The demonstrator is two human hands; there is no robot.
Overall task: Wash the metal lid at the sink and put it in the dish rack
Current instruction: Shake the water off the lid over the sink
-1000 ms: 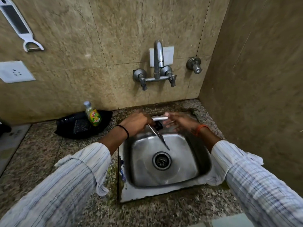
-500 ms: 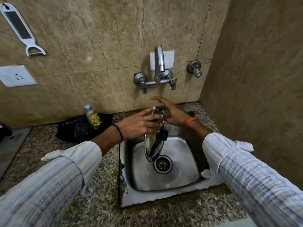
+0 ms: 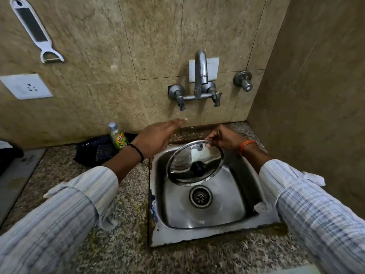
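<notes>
A round metal lid with a black knob hangs tilted over the steel sink, its knob side facing me. My right hand pinches the lid's upper rim. My left hand is off the lid, fingers stretched flat and pointing toward the wall below the tap. No water runs from the spout. No dish rack is in view.
A dish soap bottle stands on a black tray left of the sink. Two tap handles and a separate valve jut from the tiled wall. A wall closes the right side. A peeler and a socket are on the wall.
My left hand let go of the lid and rose toward the tap. My right hand took the rim, and the lid turned from edge-on to facing me.
</notes>
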